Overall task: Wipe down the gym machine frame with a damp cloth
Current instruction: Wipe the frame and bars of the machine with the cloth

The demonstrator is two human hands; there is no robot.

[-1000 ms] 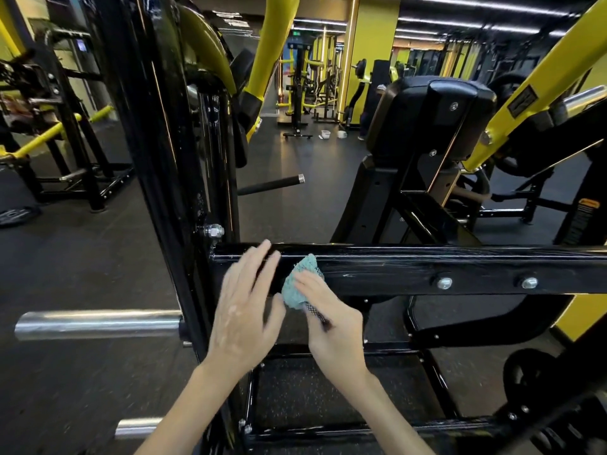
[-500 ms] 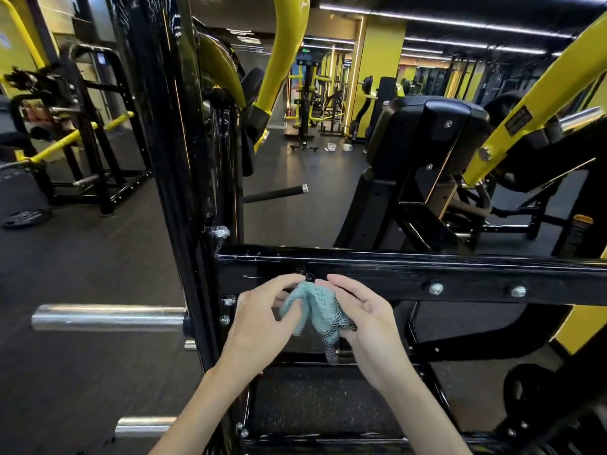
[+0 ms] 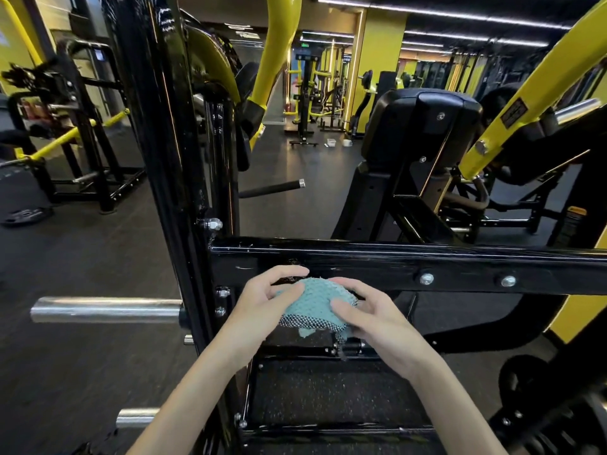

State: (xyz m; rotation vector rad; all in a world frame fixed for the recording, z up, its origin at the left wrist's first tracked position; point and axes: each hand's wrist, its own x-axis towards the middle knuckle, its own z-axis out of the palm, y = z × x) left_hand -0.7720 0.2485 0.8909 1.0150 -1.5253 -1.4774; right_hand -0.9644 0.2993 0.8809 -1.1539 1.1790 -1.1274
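Head view: both hands hold a teal cloth (image 3: 313, 302) just below the black crossbar (image 3: 377, 267)
Left hand (image 3: 259, 305) and right hand (image 3: 377, 318) curl round the bunched cloth's opposite edges, off the frame

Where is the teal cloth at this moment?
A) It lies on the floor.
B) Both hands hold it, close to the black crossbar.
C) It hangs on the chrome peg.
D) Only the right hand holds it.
B: the left hand and the right hand both grip the teal cloth at the lower edge of the black crossbar.
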